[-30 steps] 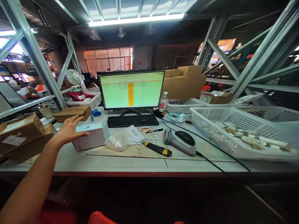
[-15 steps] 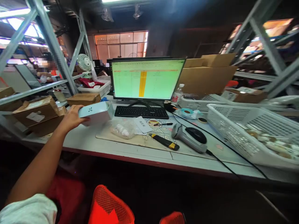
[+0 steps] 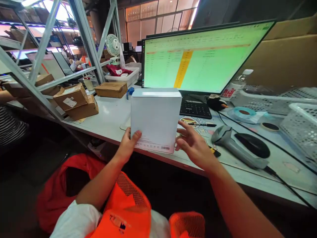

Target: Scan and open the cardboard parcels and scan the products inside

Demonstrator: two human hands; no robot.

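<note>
Over at a white workbench (image 3: 109, 107) beside metal racking (image 3: 85, 39), seen closer now and swung round to the left. Gripping the white box (image 3: 156, 115) low on its left side with the left hand (image 3: 129, 142), thumb across the near face; half a second ago, clasping it farther back, left of the keyboard (image 3: 195, 109). Newly joined by the right hand (image 3: 194, 145), with fingers loosely parted at the lower right edge; cannot tell whether touching. Brought forward to the front of the bench, stood upright and turned, showing a plain face with small print along the bottom instead of the dark mark seen earlier. Now blocking the left part of the keyboard, fully visible before. Down to one end of the cutter (image 3: 216, 152) peeking out past the right hand. Farther right, still on to the grey scanner (image 3: 237, 148) lying against the black mouse (image 3: 252, 145), then the tape roll (image 3: 244, 114). Behind, up to the lit monitor (image 3: 210, 62), tilted in view and much larger than before.
</note>
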